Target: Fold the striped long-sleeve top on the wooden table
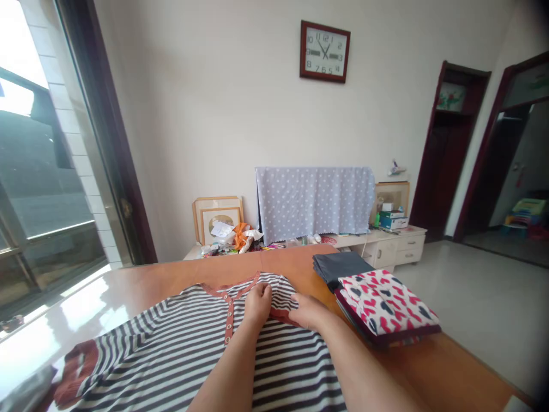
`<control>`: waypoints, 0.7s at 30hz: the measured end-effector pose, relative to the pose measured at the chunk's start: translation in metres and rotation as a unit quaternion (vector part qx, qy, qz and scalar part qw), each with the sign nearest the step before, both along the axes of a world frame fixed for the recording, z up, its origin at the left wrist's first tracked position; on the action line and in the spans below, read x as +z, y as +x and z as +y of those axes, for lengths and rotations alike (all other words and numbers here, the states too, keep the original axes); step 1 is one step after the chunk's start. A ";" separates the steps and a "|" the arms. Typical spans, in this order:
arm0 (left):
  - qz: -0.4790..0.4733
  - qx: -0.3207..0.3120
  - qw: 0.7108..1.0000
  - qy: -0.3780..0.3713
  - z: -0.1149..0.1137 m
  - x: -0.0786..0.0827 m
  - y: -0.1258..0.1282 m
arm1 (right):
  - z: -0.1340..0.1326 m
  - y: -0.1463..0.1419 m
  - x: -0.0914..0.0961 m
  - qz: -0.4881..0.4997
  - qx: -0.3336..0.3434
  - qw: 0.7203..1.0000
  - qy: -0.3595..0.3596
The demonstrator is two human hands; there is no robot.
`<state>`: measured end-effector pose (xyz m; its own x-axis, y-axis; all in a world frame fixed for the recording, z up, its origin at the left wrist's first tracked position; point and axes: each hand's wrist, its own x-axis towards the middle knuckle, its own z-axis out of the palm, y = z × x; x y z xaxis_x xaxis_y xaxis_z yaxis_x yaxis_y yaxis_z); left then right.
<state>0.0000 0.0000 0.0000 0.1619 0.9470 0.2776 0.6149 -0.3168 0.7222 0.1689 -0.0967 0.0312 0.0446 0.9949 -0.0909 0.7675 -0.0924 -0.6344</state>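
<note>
A black-and-white striped shirt [184, 335] with rust-coloured trim and a buttoned placket lies spread on the wooden table [171, 276]. Its left-side sleeve stretches out toward the lower left, ending in a rust cuff. My left hand [258, 303] is closed on the shirt near the shoulder, right of the neckline. Further right, my right hand [309, 312] grips the edge of the other sleeve, which is folded inward over the body by its rust cuff. The fingertips of my right hand are partly hidden by cloth.
Folded clothes [388, 303] with a heart print on top are stacked at the table's right, beside a dark folded garment [338, 268]. Grey cloth [30, 392] lies at the lower left. Beyond the table stands a low white cabinet [403, 249] with clutter and a dotted cover [315, 200].
</note>
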 end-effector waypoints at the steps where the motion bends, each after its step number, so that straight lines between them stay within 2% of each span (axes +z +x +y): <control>1: -0.015 0.005 1.000 -0.001 0.000 0.001 -0.001 | -0.001 -0.001 0.001 -0.004 -0.007 1.000 -0.005; 6: -0.048 0.008 0.999 0.001 -0.005 0.009 -0.011 | -0.003 -0.008 0.005 -0.063 -0.048 0.997 -0.018; 10: -0.019 0.071 0.997 0.023 -0.013 0.015 -0.051 | -0.003 -0.015 0.003 -0.097 -0.065 0.993 -0.020; 13: 0.025 0.136 0.989 0.052 -0.023 0.023 -0.106 | -0.003 -0.017 -0.004 -0.120 -0.080 0.989 -0.017; 16: 0.072 0.216 0.972 0.063 -0.038 0.033 -0.172 | -0.004 -0.017 -0.014 -0.136 -0.075 0.988 0.005; 21: 0.134 0.385 0.913 -0.007 -0.060 0.049 -0.281 | -0.007 -0.019 -0.026 -0.173 -0.065 0.982 0.040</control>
